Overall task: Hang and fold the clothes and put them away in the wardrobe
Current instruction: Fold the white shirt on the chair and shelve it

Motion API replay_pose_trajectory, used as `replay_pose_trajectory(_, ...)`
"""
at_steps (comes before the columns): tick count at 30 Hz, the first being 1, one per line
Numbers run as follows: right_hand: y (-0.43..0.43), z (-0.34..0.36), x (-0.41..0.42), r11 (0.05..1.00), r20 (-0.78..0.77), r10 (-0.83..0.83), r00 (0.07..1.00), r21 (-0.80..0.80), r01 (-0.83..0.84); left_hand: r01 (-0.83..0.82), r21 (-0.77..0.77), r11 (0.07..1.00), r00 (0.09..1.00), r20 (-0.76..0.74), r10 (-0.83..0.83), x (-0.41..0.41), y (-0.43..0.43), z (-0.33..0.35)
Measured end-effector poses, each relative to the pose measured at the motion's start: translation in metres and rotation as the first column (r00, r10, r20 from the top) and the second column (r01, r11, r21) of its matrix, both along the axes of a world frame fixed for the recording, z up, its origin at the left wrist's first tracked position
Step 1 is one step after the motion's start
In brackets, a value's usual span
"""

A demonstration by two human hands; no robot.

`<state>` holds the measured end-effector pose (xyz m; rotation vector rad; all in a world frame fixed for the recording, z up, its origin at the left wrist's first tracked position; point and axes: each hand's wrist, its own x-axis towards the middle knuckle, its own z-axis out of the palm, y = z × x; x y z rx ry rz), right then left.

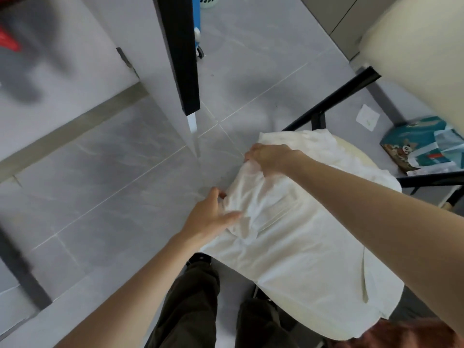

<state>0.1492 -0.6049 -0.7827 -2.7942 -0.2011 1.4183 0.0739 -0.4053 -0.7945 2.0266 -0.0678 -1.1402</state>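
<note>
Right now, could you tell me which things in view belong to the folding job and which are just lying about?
In the job: white garment, left hand, right hand, both gripping it.
Lying about: teal packet, paper scrap, blue wheeled object.

You stand on a grey tiled floor (125,197). Beyond the black frame bar (334,99) lie a white paper scrap (367,117) and a teal packet (416,144); well away from that bar stands a blue wheeled cart (196,13).
</note>
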Motion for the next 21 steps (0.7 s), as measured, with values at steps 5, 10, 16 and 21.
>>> replay_pose_trajectory(5, -0.004, 0.011, 0.012, 0.969, 0.143, 0.225, 0.964, -0.135, -0.206, 0.017, 0.007, 1.0, 0.989, 0.149, -0.018, 0.001, 0.0, 0.003)
replay_pose_trajectory(10, -0.015, 0.028, 0.011, 0.984, 0.361, 0.176, 0.916, -0.103, -0.149, 0.009, 0.099, 0.995, 0.925, 0.378, -0.046, 0.017, 0.0, 0.024)
replay_pose_trajectory(16, -0.018, 0.05, 0.022, 1.0, 0.574, -0.014, 0.819, -0.007, 0.022, -0.088, 0.04, 0.995, 0.86, 0.507, 0.056, 0.041, -0.001, 0.055)
replay_pose_trajectory(21, -0.048, 0.077, -0.012, 0.998, 0.602, -0.012, 0.799, -0.042, 0.046, 0.021, -0.043, 0.999, 0.911, 0.413, -0.001, 0.02, -0.027, 0.08)
